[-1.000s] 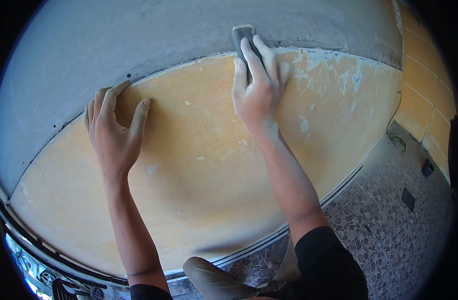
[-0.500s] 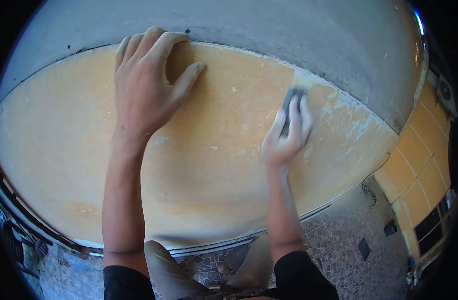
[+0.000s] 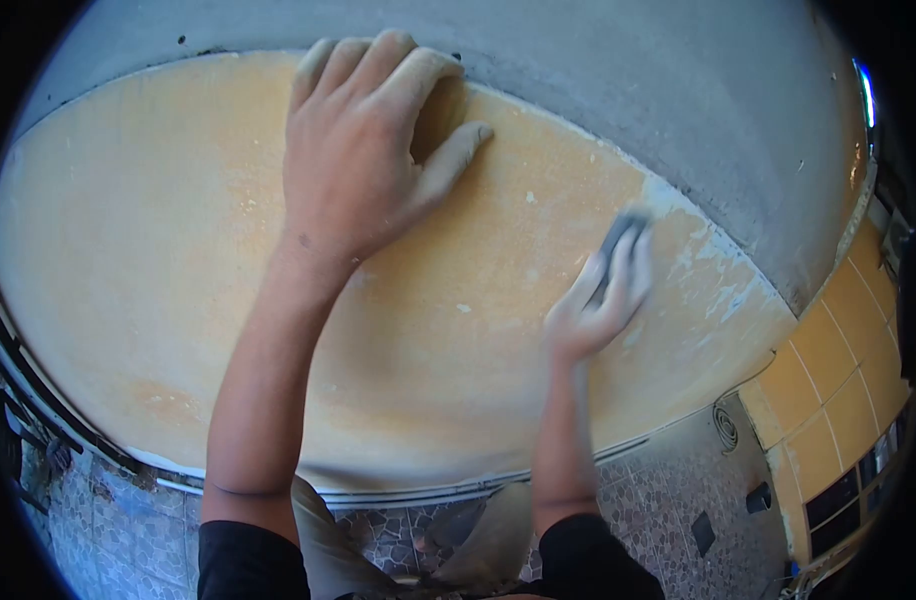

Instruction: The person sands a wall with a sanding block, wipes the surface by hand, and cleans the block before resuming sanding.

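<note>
My left hand (image 3: 363, 150) lies against a yellow painted wall (image 3: 428, 370), thumb apart and fingers bent over the line where yellow meets grey. Nothing is held in it. To the right, my right hand (image 3: 603, 295) grips a dark grey sanding block (image 3: 623, 238) against the wall. Its fingers look whitish with dust and slightly blurred. Just beyond the block, beside the grey border, is a pale patch (image 3: 718, 270) of flaked paint. The face of the block towards the wall is hidden.
A smooth grey surface (image 3: 628, 90) curves above the yellow one. Below, a patterned stone floor (image 3: 648, 510) runs along the wall's foot, with a coiled cable (image 3: 725, 428) at right. A yellow tiled wall (image 3: 828, 380) stands farther right. Pipes (image 3: 418, 495) lie along the base.
The view has shifted, so both hands appear farther right. My right hand with the sanding block sits lower in view and is tilted more to the right. My left hand keeps its hold at the border.
</note>
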### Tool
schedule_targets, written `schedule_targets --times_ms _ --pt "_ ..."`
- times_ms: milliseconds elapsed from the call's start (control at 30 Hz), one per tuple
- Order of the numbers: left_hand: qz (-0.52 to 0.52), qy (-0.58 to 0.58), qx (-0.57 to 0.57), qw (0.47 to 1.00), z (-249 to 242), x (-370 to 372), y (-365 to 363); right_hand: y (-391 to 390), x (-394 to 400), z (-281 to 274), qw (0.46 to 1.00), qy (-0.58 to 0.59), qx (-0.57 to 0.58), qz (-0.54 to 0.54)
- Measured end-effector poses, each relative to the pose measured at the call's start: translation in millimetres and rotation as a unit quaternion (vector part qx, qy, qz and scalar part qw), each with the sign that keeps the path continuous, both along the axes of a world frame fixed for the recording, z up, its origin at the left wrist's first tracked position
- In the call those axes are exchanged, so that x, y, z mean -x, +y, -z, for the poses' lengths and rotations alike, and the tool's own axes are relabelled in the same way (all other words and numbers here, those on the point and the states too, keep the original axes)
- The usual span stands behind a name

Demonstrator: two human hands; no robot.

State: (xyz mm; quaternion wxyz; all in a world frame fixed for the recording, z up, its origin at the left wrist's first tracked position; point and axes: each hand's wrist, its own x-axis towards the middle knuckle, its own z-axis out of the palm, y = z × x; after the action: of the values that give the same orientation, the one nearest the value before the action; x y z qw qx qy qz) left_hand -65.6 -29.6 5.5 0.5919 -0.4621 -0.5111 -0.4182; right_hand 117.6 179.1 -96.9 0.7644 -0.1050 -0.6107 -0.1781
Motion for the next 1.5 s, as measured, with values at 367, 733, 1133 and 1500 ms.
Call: schedule_targets --times_ms 367,733,1133,1500 --pt "-0.015 0.007 -0.027 0.999 3.6 3.0 11.2 1.8 -2.8 -71.2 1.0 -0.004 0.018 -0.022" --pt "-0.012 0.0 -0.023 1.0 2.2 -5.0 8.2 3.9 -0.7 87.4 0.998 -0.034 0.015 -0.055" --pt "-0.032 0.0 0.018 0.999 1.4 -1.7 0.4 1.8 -6.9 94.2 0.997 -0.076 -0.032 0.0" --pt "-0.033 -0.017 0.007 0.999 0.7 -4.7 3.7 19.2 -23.5 28.2 0.999 -0.001 0.021 0.035"
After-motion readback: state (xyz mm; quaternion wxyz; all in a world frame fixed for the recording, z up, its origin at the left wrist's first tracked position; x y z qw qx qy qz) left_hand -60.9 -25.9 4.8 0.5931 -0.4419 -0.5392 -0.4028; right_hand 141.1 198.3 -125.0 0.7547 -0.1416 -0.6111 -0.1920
